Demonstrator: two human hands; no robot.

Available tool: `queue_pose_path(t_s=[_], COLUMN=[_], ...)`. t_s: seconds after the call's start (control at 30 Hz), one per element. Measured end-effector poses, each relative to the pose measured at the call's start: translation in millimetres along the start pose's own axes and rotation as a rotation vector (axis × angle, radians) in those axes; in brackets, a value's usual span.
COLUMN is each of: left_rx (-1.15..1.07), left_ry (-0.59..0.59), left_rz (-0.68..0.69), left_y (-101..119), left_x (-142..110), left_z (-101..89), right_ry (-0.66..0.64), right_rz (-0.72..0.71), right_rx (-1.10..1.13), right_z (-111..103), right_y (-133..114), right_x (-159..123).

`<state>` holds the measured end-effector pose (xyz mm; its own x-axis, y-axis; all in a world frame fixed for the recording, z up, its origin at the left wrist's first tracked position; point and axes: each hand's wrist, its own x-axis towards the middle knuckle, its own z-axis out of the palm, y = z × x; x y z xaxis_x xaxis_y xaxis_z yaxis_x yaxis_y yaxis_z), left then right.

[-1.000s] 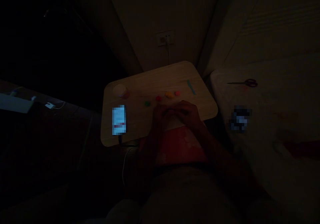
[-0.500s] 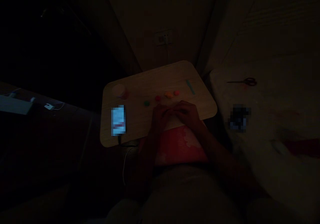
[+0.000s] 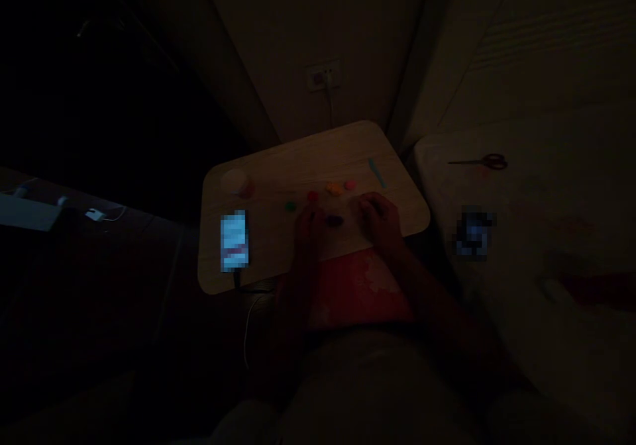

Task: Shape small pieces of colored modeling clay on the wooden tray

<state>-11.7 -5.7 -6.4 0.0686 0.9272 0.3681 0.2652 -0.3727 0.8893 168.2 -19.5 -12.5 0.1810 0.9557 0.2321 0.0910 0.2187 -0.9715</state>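
In very dim light, a dark lump [image 3: 334,220], which looks like modelling clay, lies on a small wooden table [image 3: 273,246] between my hands. My left hand [image 3: 309,225] is just left of it, fingers loosely bent and apart, holding nothing that I can see. To the lump's right, my right hand [image 3: 380,218] rests with curled, parted fingers and nothing visible in them. Beyond the hands sit a green lump [image 3: 291,206], a red lump [image 3: 313,196], an orange lump [image 3: 333,188] and a pink lump [image 3: 350,185]. Farther right lies a teal flat stick [image 3: 377,173].
A lit phone [image 3: 234,241] lies at the table's left, its cable running off the front edge. Behind it stands a pale round container [image 3: 234,182]. Scissors [image 3: 481,161] and a blurred-out object [image 3: 474,234] lie on the surface to the right. A wall socket [image 3: 324,75] is behind.
My hands were together over the table's front part; now they are apart, the left one shifted left, the right one slightly right. The dark lump shows between them, on the table.
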Motion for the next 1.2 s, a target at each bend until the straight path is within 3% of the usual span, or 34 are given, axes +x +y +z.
queue_pose_path(t_s=[0.33, 0.67, 0.83, 1.0, 1.2], left_rx=[-0.085, -0.103, -0.111, -0.096, -0.097], left_ry=[0.098, 0.141, 0.146, 0.158, 0.149], left_rz=[-0.128, -0.158, -0.152, -0.155, -0.140], left_y=[6.0, 5.8, 6.2, 6.9, 10.1], left_x=[1.1, 1.5, 1.6, 3.1, 4.4], left_z=[3.9, 3.8, 4.1, 4.3, 3.7], right_ry=[0.022, 0.080, 0.134, 0.064, 0.096], right_rz=[0.109, 0.147, 0.139, 0.142, 0.083], right_rx=[0.162, 0.121, 0.094, 0.172, 0.086], right_z=[0.4, 1.4, 0.5, 0.9, -0.2], right_y=[-0.5, -0.8, -1.2, 1.6, 1.7], right_x=[1.2, 2.0, 0.9, 0.1, 2.8])
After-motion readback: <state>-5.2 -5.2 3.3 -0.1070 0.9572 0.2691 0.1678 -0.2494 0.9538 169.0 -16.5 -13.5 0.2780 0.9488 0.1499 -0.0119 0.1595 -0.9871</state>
